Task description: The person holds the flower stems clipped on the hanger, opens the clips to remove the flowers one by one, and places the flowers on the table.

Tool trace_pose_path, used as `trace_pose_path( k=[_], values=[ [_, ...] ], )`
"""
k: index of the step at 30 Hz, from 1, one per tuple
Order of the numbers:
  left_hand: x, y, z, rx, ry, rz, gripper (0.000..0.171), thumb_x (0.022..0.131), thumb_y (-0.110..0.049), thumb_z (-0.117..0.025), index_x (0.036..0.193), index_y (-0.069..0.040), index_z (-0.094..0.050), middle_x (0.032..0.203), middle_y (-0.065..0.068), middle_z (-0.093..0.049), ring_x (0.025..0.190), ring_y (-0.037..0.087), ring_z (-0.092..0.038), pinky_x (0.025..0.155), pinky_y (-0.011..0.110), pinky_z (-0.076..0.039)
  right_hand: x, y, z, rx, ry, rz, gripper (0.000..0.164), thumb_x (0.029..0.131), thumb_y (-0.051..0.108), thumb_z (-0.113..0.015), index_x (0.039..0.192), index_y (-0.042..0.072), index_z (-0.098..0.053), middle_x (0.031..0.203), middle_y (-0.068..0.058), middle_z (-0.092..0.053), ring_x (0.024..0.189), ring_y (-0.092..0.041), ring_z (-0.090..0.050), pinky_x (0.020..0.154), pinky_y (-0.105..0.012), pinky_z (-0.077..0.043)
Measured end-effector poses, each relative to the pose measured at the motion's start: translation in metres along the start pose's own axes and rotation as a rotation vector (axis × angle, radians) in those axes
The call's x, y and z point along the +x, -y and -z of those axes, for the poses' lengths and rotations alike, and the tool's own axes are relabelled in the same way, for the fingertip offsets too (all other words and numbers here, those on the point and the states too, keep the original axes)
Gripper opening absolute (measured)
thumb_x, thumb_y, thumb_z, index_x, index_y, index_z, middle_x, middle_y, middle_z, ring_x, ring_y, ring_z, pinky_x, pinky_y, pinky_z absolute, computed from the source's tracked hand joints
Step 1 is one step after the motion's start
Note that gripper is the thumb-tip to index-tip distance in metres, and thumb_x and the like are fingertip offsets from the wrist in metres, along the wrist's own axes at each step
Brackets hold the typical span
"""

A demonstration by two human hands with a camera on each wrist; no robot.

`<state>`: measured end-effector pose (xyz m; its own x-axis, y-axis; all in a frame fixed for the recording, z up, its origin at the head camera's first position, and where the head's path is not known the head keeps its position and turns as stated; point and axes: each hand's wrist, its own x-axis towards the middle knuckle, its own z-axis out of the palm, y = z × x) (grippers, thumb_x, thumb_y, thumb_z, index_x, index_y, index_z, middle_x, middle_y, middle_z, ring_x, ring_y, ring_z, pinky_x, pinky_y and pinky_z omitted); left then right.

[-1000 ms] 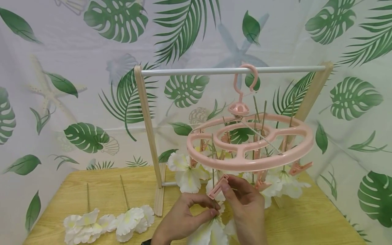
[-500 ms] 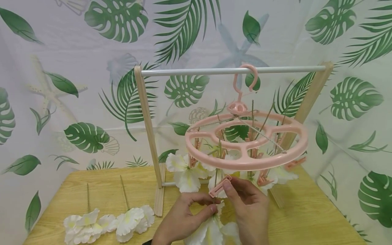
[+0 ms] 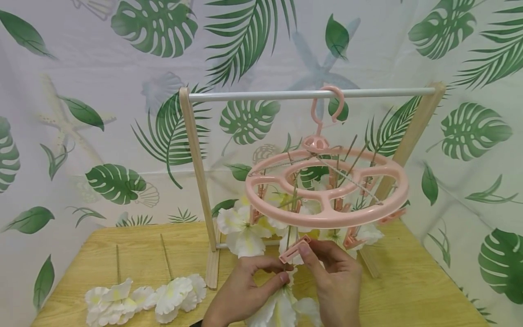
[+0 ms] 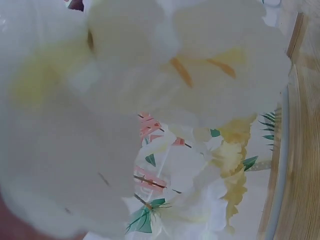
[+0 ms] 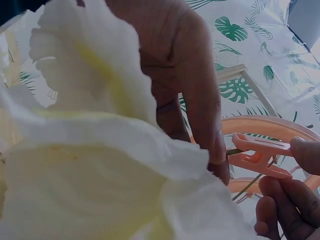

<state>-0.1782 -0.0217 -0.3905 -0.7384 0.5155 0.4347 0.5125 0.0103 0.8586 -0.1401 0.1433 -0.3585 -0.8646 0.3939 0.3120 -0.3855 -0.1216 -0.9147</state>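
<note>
Table (image 3: 408, 290) of yellow wood grain bears white flowers (image 3: 175, 293); leaf-printed backdrop (image 3: 81, 59) behind

Head looks forward-down, wrists closely at petals (image 5: 85, 185).

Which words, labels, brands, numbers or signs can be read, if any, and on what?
None: no word, number or sign can be read in any view. The pink hanger, held clip and white flowers show no lettering; the backdrop carries only printed leaves, shells and starfish.
</note>
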Motion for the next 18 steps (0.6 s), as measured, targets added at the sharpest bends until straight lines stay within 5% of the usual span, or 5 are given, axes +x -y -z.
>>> trace_pose_path(
  k=[18],
  values=[
    [-0.0006, 0.0036, 0.0038, 0.055, 0.066, 0.015, 0.014, 0.098, -0.014, -0.068, 0.103, -0.003, -0.076, 0.102, 0.008, -0.075, 0.097, 0.011, -0.067, 0.089, 0.033, -0.055, 0.0022, -0.0022, -0.0009, 0.02, -0.02, 0.056, 0.003, 0.087, -0.011, -0.073, 0.09, -0.01, -0.073, 0.091, -0.012, -0.076, 0.09, -0.02, -0.072, 0.081, -0.029, -0.058]
  ],
)
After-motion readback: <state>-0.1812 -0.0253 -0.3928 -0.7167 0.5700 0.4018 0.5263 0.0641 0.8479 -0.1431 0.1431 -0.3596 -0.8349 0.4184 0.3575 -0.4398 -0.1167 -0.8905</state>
